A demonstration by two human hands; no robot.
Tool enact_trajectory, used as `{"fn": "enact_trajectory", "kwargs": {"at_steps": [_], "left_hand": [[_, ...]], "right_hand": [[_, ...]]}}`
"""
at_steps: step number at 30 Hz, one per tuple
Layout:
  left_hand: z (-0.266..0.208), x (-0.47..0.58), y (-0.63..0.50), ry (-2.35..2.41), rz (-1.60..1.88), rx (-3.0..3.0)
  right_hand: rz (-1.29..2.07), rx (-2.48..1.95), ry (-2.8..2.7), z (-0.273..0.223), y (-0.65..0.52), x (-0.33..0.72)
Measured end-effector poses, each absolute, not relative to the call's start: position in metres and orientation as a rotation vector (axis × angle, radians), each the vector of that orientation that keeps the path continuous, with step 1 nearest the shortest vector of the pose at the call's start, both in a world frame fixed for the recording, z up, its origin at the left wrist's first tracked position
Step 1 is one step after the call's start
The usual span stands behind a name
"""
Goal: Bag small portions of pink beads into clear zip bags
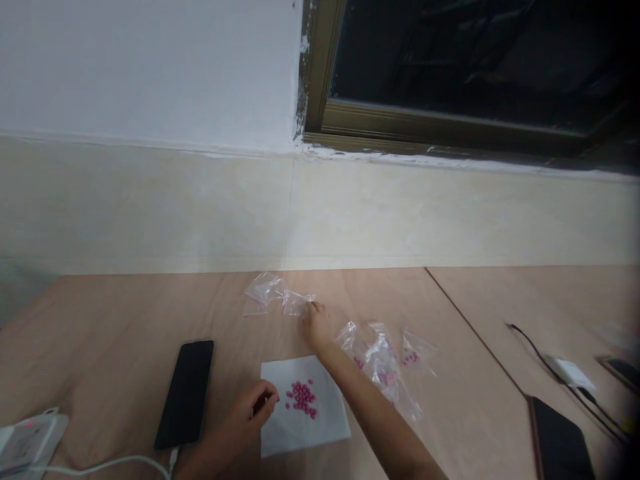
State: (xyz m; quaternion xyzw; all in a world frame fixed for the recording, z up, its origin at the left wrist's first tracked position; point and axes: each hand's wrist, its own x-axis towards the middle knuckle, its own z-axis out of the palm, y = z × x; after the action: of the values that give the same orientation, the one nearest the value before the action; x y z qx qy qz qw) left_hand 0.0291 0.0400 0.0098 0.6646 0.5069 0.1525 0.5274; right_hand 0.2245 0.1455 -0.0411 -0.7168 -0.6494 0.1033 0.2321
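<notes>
right hand [316, 325]: pinching empty plastic bag [273, 293] near table's [125, 313] far edge | left hand [253, 405]: resting on white paper [305, 427] beside pink beads [302, 397]

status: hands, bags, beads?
Right hand reaching far, fingers on empty clear bags. Left hand pinched at white paper edge beside pink beads. Nothing blocking.

empty clear bags [273, 293] | crumpled, table's far edge | pink beads [302, 397] | heaped on paper

The right hand [316, 325] sits just above the middle of the frame, its forearm stretched up from the lower right edge, fingers pinched together at the tip. The left hand [250, 405] lies low at centre-left, fingers curled inward, forearm entering from the bottom edge.
</notes>
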Motion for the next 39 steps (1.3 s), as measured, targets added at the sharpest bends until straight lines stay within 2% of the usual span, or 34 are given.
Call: {"fn": "enact_trajectory", "kwargs": {"at_steps": [3, 7, 9, 13, 19, 27, 39], "left_hand": [[0.007, 0.028, 0.037, 1.208, 0.355, 1.571], [0.003, 0.025, 0.038, 1.194, 0.388, 1.517], [0.001, 0.025, 0.043, 1.202, 0.454, 1.456], [0.001, 0.03, 0.056, 1.23, 0.598, 1.332], [0.005, 0.04, 0.059, 1.182, 0.468, 1.493], [0.023, 0.049, 0.048, 1.137, 0.308, 1.829], [0.035, 0.05, 0.037, 1.031, 0.337, 1.93]], "right_hand": [[0.307, -2.006, -1.748, -0.05, 0.16, 0.209], [0.32, -2.048, -1.687, -0.035, 0.149, 0.212], [0.335, -2.017, -1.648, -0.021, 0.127, 0.214], [0.489, -1.673, -1.6, 0.003, 0.061, 0.206], [0.703, -1.648, -1.534, 0.019, -0.001, 0.199], [1.036, -1.731, -1.501, 0.042, 0.005, 0.195], [1.194, -1.771, -1.406, 0.04, 0.015, 0.193]]}}
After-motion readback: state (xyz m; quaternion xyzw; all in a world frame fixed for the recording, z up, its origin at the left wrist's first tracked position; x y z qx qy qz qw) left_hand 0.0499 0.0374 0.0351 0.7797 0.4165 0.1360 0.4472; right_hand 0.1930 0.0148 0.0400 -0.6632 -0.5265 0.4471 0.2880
